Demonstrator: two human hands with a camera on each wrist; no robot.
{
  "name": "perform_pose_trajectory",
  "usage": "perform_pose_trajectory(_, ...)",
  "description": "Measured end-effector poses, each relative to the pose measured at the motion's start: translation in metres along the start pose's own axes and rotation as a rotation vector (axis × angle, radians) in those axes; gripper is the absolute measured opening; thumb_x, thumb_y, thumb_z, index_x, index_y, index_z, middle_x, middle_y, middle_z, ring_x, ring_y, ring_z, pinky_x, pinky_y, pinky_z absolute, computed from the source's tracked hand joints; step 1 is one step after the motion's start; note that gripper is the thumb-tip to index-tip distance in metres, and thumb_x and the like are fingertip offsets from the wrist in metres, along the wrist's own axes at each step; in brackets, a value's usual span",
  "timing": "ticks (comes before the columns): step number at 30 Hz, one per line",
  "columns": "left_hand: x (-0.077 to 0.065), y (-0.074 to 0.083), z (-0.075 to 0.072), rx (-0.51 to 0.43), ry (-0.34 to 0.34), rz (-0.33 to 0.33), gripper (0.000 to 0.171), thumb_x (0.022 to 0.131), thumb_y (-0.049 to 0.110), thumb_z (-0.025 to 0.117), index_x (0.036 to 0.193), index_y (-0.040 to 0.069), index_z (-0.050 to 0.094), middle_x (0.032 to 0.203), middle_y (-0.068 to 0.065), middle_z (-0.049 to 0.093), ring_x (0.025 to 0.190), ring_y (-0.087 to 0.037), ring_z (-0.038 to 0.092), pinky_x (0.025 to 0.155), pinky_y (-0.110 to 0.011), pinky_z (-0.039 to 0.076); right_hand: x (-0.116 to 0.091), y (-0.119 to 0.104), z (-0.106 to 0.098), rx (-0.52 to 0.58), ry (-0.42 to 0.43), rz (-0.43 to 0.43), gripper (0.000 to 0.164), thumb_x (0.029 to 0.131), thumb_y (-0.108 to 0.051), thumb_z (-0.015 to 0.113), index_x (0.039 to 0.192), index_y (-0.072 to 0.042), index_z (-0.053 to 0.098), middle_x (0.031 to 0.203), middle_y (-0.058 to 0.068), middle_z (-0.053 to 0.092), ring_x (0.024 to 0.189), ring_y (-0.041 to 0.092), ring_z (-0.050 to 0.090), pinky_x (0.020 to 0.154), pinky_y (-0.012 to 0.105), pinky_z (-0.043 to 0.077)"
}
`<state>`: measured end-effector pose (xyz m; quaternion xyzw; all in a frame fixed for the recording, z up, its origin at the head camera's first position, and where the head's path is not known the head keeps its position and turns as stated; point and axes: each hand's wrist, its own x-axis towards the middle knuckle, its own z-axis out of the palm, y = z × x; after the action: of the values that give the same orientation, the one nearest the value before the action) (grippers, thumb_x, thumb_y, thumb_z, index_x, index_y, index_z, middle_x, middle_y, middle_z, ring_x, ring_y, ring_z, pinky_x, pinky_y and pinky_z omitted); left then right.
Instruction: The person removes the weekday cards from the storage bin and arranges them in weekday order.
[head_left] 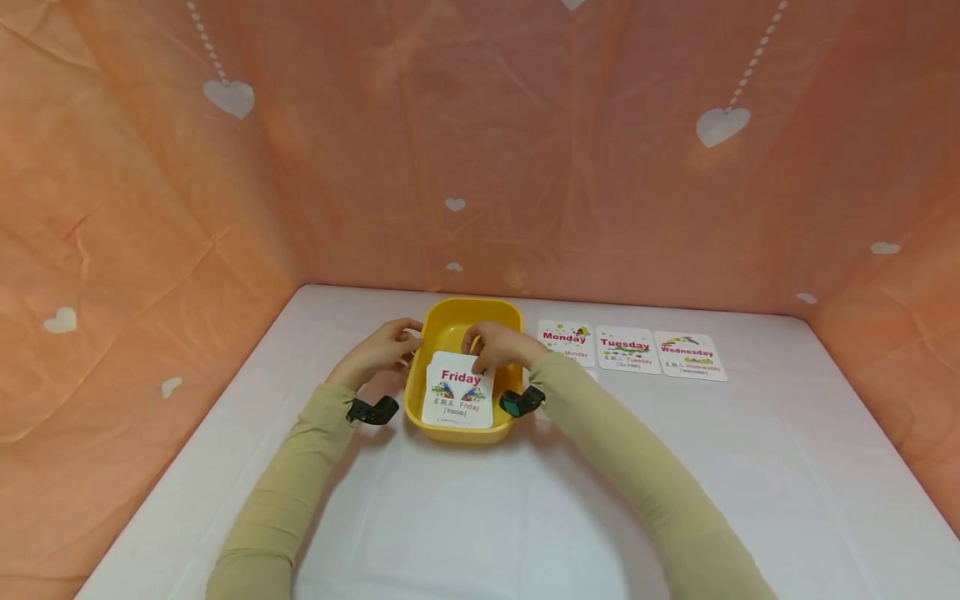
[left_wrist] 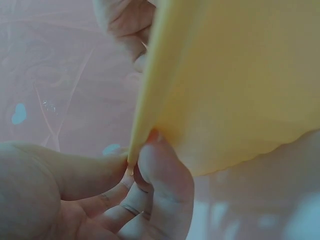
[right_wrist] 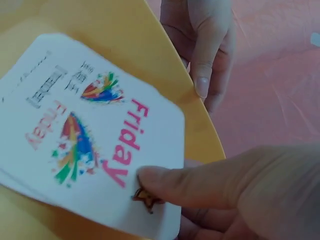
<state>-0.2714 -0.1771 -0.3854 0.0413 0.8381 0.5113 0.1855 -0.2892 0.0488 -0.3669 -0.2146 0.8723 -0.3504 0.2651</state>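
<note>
A yellow plastic basket [head_left: 453,321] stands on the white table. My left hand [head_left: 384,348] pinches its left rim between thumb and forefinger; the left wrist view shows the basket's wall [left_wrist: 240,75] up close. Inside the basket lies a small stack of white cards, a "Friday" card [head_left: 459,398] on top. With my right hand [head_left: 501,343] I pinch that card at its upper right corner. In the right wrist view the thumb of my right hand [right_wrist: 200,187] presses on the Friday card [right_wrist: 85,135], beside a small printed star; the other fingers are behind it.
Right of the basket, a "Monday" card [head_left: 564,340], a "Tuesday" card [head_left: 628,352] and a "Wednesday" card [head_left: 688,357] lie in a row. Another white card's edge [head_left: 589,374] peeks out under my right forearm. Orange cloth [head_left: 525,167] with white hearts hangs behind and at both sides.
</note>
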Motion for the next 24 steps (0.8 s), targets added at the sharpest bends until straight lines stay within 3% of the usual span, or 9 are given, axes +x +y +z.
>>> perform_pose_trajectory(9,0.001,-0.002,0.000,-0.009,-0.001,-0.012,0.037,0.101,0.015,0.048,0.135,0.000,0.042,0.094,-0.014,0.061,0.074,-0.021,0.061,0.068,-0.036,0.053,0.004,0.007,-0.004,-0.135,0.107,-0.074,0.025,0.085,-0.001,0.069,0.109,0.001,0.065,0.092,0.009,0.059,0.083,0.020,0.052,0.072,0.026,0.045)
perform_pose_trajectory(15,0.001,-0.002,-0.001,-0.022,-0.005,-0.007,0.037,0.101,0.015,0.048,0.134,0.000,0.041,0.094,-0.014,0.062,0.073,-0.020,0.061,0.063,-0.032,0.050,0.006,0.010,-0.006,-0.141,0.129,-0.090,0.026,0.085,-0.002,0.069,0.110,0.002,0.066,0.093,0.009,0.062,0.082,0.020,0.053,0.073,0.028,0.046)
perform_pose_trajectory(24,0.003,-0.002,-0.001,-0.008,-0.007,-0.005,0.038,0.101,0.015,0.050,0.135,0.000,0.041,0.095,-0.015,0.060,0.074,-0.020,0.060,0.062,-0.030,0.049,0.007,0.012,-0.007,-0.122,0.141,-0.068,0.023,0.086,-0.002,0.068,0.108,0.000,0.066,0.102,0.011,0.064,0.095,0.023,0.057,0.085,0.033,0.048)
